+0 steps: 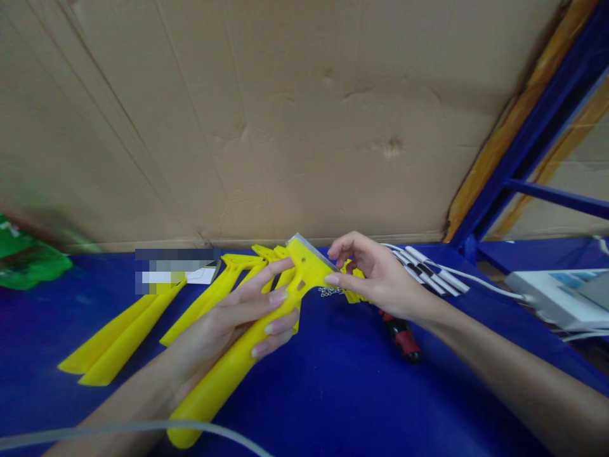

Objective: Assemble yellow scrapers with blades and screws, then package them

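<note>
My left hand [247,317] is wrapped round the handle of a yellow scraper [228,368], which is tilted with its wide head pointing up and away. Along the head's far edge runs a thin grey blade strip [314,251]. The thumb and curled fingers of my right hand [368,273] are at the right corner of that head, with the thumb against it. Behind my left hand lie several more yellow scrapers [204,304]. Small metal pieces [330,292] and a yellow piece [353,293] show below my right hand, partly hidden.
A red and black screwdriver handle [403,336] lies on the blue tabletop [323,393]. Black and white strips [431,271], a white cable [476,276] and a white box [566,295] are at right. A green bag [31,254] sits at left, and a cardboard wall [285,127] stands behind.
</note>
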`<state>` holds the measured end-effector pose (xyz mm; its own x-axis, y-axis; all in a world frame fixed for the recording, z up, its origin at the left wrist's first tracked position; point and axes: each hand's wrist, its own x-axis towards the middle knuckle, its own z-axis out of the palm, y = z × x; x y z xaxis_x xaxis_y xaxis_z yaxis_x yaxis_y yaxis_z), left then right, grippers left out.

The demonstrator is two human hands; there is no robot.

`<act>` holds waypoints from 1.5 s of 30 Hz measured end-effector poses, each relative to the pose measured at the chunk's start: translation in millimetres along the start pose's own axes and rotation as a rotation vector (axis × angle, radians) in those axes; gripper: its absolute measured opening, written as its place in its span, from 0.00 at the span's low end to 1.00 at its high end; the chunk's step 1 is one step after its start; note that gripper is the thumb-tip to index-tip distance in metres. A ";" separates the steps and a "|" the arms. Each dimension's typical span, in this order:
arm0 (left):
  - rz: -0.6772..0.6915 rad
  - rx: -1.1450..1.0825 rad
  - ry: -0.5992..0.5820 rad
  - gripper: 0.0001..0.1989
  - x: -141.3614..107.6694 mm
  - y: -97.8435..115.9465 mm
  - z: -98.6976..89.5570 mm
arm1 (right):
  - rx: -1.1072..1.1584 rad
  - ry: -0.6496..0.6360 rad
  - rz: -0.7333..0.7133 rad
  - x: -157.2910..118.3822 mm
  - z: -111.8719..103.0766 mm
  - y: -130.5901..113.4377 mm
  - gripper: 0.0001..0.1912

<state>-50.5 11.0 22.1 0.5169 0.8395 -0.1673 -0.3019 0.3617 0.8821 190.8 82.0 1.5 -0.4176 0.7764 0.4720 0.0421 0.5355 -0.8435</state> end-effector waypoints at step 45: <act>-0.039 -0.048 0.073 0.36 9.5 -13.3 1.7 | -0.836 0.030 0.375 -49.7 -31.2 -20.6 0.12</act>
<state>-40.2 13.5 9.6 0.4696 0.8511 -0.2348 -0.3211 0.4123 0.8526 239.0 42.7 3.4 -0.2204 0.9501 0.2210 0.8184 0.3034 -0.4880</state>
